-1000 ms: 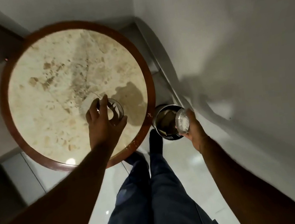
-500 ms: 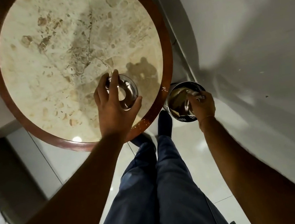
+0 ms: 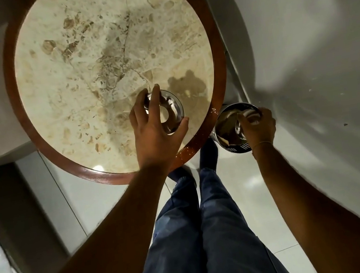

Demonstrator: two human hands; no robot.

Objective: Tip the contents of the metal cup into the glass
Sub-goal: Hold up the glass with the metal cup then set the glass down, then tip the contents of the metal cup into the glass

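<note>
A shiny metal cup (image 3: 170,112) stands upright on the round marble table (image 3: 76,65), near its front right edge. My left hand (image 3: 153,137) grips the cup from above and from the left, fingers wrapped around its rim. My right hand (image 3: 259,128) holds a small clear glass (image 3: 241,127) beyond the table's edge, tilted over the open top of a metal bin (image 3: 225,121). The hand covers most of the glass, and I cannot tell what is inside either vessel.
The metal bin with a perforated rim stands on the pale tiled floor by the white wall (image 3: 299,38), just right of the table's wooden rim (image 3: 12,90). My legs in blue jeans (image 3: 210,224) are below the table edge.
My right hand has lowered the glass further into the bin's mouth and turned over it. My left hand has kept its grip on the metal cup. The camera has moved closer to the table.
</note>
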